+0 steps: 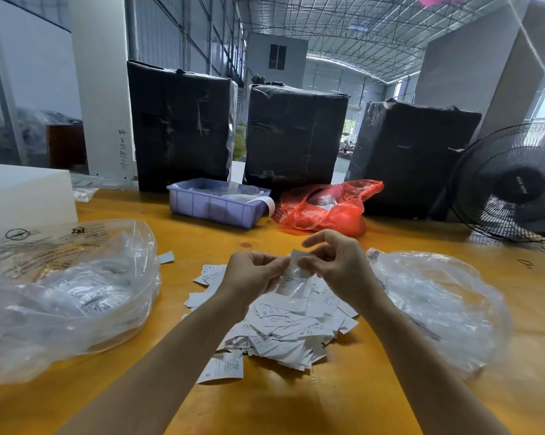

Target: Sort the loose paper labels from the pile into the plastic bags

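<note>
Both hands meet above the pile of labels [283,321] on the yellow table [343,403]. The left hand [252,274] and right hand [334,262] together pinch a small clear bag [291,279] holding labels. A large clear bag [67,296] lies to the left, another clear bag [437,306] to the right. A purple tray [216,208] and a red bag [327,205] sit farther back.
</note>
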Action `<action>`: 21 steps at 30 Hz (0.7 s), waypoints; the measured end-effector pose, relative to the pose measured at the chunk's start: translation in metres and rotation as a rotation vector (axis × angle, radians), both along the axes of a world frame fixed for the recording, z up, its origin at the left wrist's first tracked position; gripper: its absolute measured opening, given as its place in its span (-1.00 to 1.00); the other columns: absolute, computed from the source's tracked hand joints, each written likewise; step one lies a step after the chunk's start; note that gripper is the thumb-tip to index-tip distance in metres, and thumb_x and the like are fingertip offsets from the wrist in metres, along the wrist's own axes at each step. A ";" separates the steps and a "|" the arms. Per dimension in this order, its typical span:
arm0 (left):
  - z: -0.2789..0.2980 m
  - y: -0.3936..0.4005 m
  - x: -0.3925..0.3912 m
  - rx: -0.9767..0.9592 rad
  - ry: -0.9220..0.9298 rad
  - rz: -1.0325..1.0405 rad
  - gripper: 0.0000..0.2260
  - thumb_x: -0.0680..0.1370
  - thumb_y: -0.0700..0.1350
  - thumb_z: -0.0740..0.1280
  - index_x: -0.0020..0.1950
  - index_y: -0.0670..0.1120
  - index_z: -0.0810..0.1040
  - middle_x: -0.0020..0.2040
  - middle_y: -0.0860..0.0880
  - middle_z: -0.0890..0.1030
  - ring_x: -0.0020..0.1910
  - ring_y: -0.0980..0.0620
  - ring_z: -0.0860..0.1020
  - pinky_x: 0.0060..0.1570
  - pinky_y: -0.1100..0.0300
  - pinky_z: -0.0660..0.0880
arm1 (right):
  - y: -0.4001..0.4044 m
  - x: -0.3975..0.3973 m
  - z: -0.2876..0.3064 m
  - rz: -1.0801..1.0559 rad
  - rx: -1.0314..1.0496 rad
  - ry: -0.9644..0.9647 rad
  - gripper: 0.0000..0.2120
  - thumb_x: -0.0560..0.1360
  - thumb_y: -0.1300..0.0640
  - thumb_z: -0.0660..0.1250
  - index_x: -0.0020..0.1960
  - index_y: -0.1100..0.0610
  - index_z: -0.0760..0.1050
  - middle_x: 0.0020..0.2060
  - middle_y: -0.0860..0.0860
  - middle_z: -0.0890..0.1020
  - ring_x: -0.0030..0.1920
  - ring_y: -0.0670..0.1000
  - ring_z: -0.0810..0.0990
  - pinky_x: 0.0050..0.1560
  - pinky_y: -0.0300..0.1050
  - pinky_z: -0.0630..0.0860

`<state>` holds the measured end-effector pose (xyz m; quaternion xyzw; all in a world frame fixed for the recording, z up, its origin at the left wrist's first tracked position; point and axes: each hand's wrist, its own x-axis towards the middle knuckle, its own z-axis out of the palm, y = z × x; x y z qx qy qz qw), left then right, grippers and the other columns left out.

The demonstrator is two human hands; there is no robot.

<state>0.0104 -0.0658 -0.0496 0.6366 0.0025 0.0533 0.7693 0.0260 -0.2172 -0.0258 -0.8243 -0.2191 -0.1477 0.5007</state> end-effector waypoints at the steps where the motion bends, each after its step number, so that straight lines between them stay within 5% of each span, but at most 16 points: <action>1: 0.000 0.000 0.000 0.010 0.004 -0.001 -0.84 0.47 -0.18 0.42 -0.09 -0.29 0.60 -0.22 -0.17 0.61 -0.27 0.01 0.51 -0.28 0.26 0.48 | 0.000 -0.001 0.000 -0.009 -0.003 -0.021 -0.81 0.39 0.28 0.47 -0.02 0.17 0.55 -0.24 0.13 0.67 -0.22 0.06 0.66 -0.09 0.01 0.61; 4: 0.001 -0.001 0.001 -0.002 0.027 0.051 -0.90 0.46 -0.15 0.44 -0.20 -0.15 0.59 -0.35 -0.01 0.58 -0.41 0.15 0.49 -0.38 0.33 0.47 | 0.001 -0.003 0.001 0.027 -0.052 -0.041 -0.77 0.37 0.22 0.49 0.01 0.24 0.60 -0.16 0.07 0.66 -0.15 0.03 0.64 -0.10 -0.10 0.61; 8: 0.003 0.000 0.002 -0.115 0.028 0.148 -0.90 0.44 -0.18 0.45 -0.25 -0.16 0.59 -0.35 0.01 0.63 -0.33 0.00 0.56 -0.31 0.15 0.53 | 0.001 -0.007 0.003 0.162 -0.163 0.014 -0.68 0.35 0.19 0.50 0.09 0.19 0.60 -0.12 -0.04 0.64 -0.20 -0.12 0.62 -0.18 -0.26 0.59; 13: 0.006 -0.002 0.000 -0.235 0.068 0.076 -0.91 0.46 -0.19 0.42 -0.23 -0.15 0.56 -0.33 -0.02 0.64 -0.29 0.03 0.58 -0.35 0.22 0.55 | 0.002 -0.006 0.003 0.182 0.077 0.179 -0.77 0.41 0.34 0.42 0.05 0.21 0.55 -0.20 0.06 0.66 -0.23 -0.03 0.60 -0.24 -0.26 0.54; 19: 0.009 0.007 -0.002 0.013 0.116 -0.077 -0.69 0.37 0.06 0.46 -0.15 -0.20 0.62 -0.30 -0.04 0.67 -0.41 0.10 0.60 -0.38 0.27 0.52 | -0.003 -0.002 0.004 0.049 0.118 0.245 -0.92 0.49 0.30 0.36 -0.02 0.21 0.56 -0.31 0.03 0.64 -0.32 -0.09 0.58 -0.33 -0.30 0.47; 21: 0.009 0.010 -0.003 0.083 0.136 -0.154 -0.69 0.29 0.01 0.49 -0.14 -0.20 0.65 -0.28 -0.07 0.68 -0.41 0.12 0.59 -0.37 0.29 0.52 | -0.003 -0.002 0.004 0.054 0.106 0.271 -0.95 0.49 0.28 0.36 -0.06 0.17 0.55 -0.34 0.03 0.65 -0.36 -0.11 0.59 -0.34 -0.30 0.46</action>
